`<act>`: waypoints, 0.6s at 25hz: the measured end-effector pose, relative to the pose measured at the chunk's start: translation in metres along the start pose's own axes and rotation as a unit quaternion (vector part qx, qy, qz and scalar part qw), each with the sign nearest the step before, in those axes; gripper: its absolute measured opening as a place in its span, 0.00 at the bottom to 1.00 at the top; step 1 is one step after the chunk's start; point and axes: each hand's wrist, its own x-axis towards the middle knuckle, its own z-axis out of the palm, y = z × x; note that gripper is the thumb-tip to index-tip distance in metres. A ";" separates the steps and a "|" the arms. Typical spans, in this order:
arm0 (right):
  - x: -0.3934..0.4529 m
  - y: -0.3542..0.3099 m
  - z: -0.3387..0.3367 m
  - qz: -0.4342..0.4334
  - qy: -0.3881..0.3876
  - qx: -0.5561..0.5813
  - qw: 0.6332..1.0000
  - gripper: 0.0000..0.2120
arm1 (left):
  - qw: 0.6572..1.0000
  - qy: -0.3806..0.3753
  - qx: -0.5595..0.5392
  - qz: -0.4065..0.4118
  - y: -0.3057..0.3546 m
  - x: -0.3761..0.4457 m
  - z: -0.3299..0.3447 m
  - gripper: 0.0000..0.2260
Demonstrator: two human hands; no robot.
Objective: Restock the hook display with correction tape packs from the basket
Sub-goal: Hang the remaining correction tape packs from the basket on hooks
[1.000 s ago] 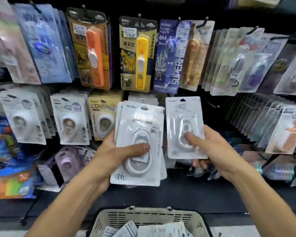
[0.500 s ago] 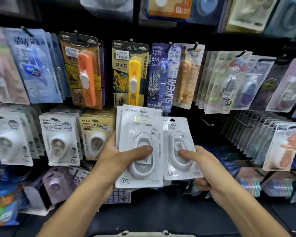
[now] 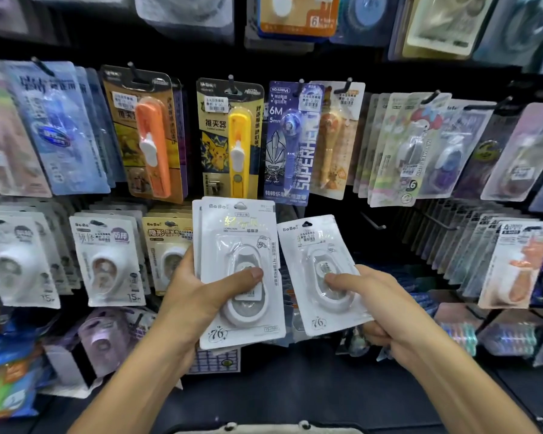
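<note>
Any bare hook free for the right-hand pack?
One bare black hook shows right of the single white pack, below the purple superhero card. Left of the white pack stack, hooks are packed.

Basket rim [image 3: 264, 429] cut off by bottom edge; contents unseen.

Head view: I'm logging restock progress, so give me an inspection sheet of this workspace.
Surface: black hook wall, one bare hook behind the raised packs.
Job's things: stack of white packs; single pack apart from the stack, tilted; basket rim at the bottom edge.
Clutter: yellow clip pack, orange clip pack, other hanging packs.
Grippers: left hand holds the stack; right hand pinches the single pack.
Cables: nothing seen.
Surroundings: more stock above and below.
</note>
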 end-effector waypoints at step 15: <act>-0.006 0.019 0.039 -0.122 0.003 0.150 0.981 0.23 | 0.998 -0.026 -0.034 -0.045 -0.007 -0.006 0.014 0.32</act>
